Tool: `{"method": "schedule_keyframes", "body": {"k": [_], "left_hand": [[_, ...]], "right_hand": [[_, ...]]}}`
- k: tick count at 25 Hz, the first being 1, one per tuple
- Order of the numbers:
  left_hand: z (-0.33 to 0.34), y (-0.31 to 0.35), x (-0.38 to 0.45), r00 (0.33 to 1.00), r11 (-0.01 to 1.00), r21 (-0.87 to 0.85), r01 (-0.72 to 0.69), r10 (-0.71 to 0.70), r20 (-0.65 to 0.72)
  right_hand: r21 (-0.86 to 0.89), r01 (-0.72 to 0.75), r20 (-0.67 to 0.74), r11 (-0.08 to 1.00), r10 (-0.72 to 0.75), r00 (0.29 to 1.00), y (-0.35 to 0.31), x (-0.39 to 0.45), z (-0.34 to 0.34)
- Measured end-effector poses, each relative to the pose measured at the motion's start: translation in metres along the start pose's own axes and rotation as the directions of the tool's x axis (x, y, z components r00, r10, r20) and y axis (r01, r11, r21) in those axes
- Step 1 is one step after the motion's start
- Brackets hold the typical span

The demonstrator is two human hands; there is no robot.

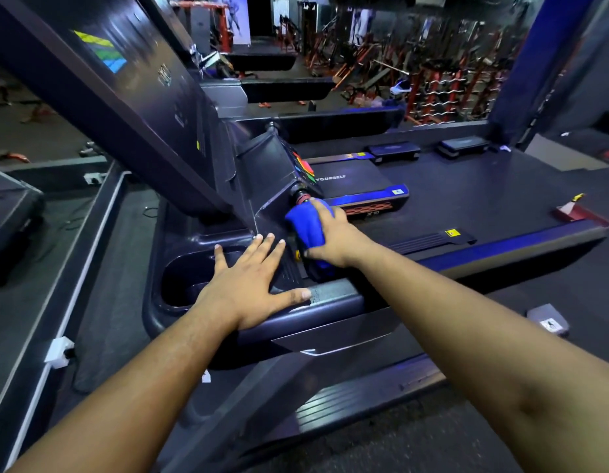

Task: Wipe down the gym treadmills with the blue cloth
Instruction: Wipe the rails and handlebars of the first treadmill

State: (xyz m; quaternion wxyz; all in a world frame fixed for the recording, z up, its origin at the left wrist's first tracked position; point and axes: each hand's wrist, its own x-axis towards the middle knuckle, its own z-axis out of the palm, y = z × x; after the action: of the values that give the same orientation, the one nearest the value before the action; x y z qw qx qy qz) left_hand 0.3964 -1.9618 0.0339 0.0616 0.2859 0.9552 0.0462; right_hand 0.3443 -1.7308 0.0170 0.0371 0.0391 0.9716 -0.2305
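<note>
Gripping the blue cloth in my right hand, I pressed it against the lower edge of the treadmill console at the centre of the frame, fingers curled over the bunched fabric, with my thumb on its lower edge. A red knob sat just above the cloth, touching its top fold, and a patch of coloured buttons showed higher on the same panel.

My left hand lay flat and spread wide on the dark tray of the treadmill, just left of the cloth, fingers straight and holding nothing. Its fingertips reached toward the foot of the console, while the thumb stretched along the grey handrail that ran toward the right. An oval cup holder opened in the tray beside that hand, partly covered by my little finger.

A slanted display panel with a yellow, green and blue stripe rose into the upper left of the frame. Right of centre, the next treadmill's deck carried the word "YOURSELF" and a blue edge. Two black step platforms rested on the dark floor beyond it. Red-framed weight racks filled the upper right, blurred. A white clip was fixed to a rail at the lower left.
</note>
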Motion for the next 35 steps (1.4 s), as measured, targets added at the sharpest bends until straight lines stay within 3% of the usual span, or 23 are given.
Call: {"method": "schedule_keyframes", "body": {"k": [1, 2, 4, 7, 9, 11, 14, 16, 17, 18, 21, 22, 24, 26, 27, 29, 31, 35], "left_hand": [[0.0, 0.001, -0.001, 1.0, 1.0, -0.003, 0.001, -0.001, 0.001], [0.0, 0.001, -0.001, 1.0, 1.0, -0.009, 0.002, -0.002, 0.0], [-0.002, 0.001, -0.001, 1.0, 1.0, -0.013, 0.004, -0.004, 0.005], [-0.001, 0.0, -0.001, 1.0, 1.0, -0.014, 0.008, -0.007, 0.01], [-0.001, 0.0, -0.001, 1.0, 1.0, -0.012, 0.01, -0.01, -0.002], [-0.002, 0.001, -0.004, 1.0, 1.0, -0.003, 0.005, -0.005, -0.018], [-0.003, 0.0, -0.003, 1.0, 1.0, -0.015, -0.002, 0.002, -0.028], [-0.002, -0.001, -0.001, 0.999, 0.999, -0.033, -0.015, 0.013, -0.041], [-0.001, -0.001, -0.002, 0.998, 0.999, -0.038, -0.027, 0.025, -0.057], [-0.001, -0.001, -0.004, 0.996, 0.998, -0.042, -0.041, 0.038, -0.079], [0.001, -0.003, -0.012, 0.983, 0.996, -0.019, -0.091, 0.087, -0.162], [0.001, -0.002, -0.014, 0.978, 0.994, -0.012, -0.108, 0.105, -0.179], [0.001, -0.003, -0.013, 0.974, 0.991, -0.023, -0.134, 0.128, -0.187], [0.001, -0.004, -0.012, 0.97, 0.985, -0.056, -0.165, 0.152, -0.187], [0.001, -0.005, -0.011, 0.965, 0.978, -0.087, -0.188, 0.167, -0.204], [0.002, -0.01, -0.013, 0.942, 0.951, -0.191, -0.245, 0.186, -0.279], [0.003, -0.012, -0.018, 0.91, 0.92, -0.229, -0.319, 0.23, -0.345], [0.003, -0.003, -0.025, 0.872, 0.917, 0.052, -0.394, 0.392, -0.293]], "right_hand": [[0.214, -0.056, -0.001, 0.975, 0.058, 0.998, 0.0, 0.002, -0.006], [0.285, -0.09, -0.018, 0.954, 0.1, 0.995, -0.001, 0.002, -0.01], [0.082, -0.124, -0.047, 0.989, 0.128, 0.991, -0.005, -0.001, -0.011], [-0.306, 0.026, 0.085, 0.952, 0.0, 0.996, -0.018, -0.025, -0.003], [-0.376, 0.148, 0.197, 0.915, -0.077, 0.977, -0.019, -0.042, -0.02], [-0.295, 0.219, 0.22, 0.93, -0.157, 0.963, -0.016, -0.064, -0.055], [-0.08, 0.134, 0.009, 0.988, -0.133, 0.991, -0.007, -0.095, -0.092], [-0.034, 0.094, 0.072, 0.995, -0.091, 0.993, -0.017, -0.116, -0.076], [-0.069, 0.098, 0.109, 0.993, -0.09, 0.99, -0.023, -0.127, -0.051], [-0.153, 0.152, 0.047, 0.976, -0.147, 0.988, -0.027, -0.14, -0.024], [-0.331, 0.21, -0.273, 0.92, -0.306, 0.912, -0.005, -0.162, 0.02], [-0.317, 0.183, -0.331, 0.931, -0.289, 0.898, 0.013, -0.159, 0.017], [-0.217, 0.024, -0.414, 0.976, -0.115, 0.903, 0.037, -0.154, -0.001], [-0.154, -0.104, -0.451, 0.983, 0.024, 0.892, 0.019, -0.155, 0.005], [-0.171, -0.076, -0.449, 0.982, -0.009, 0.893, -0.004, -0.159, 0.021], [-0.189, 0.131, -0.407, 0.973, -0.199, 0.892, -0.056, -0.176, 0.063], [-0.216, 0.235, -0.394, 0.948, -0.305, 0.867, -0.066, -0.184, 0.082], [-0.253, 0.011, -0.545, 0.967, -0.152, 0.825, 0.009, -0.175, 0.061]]}}
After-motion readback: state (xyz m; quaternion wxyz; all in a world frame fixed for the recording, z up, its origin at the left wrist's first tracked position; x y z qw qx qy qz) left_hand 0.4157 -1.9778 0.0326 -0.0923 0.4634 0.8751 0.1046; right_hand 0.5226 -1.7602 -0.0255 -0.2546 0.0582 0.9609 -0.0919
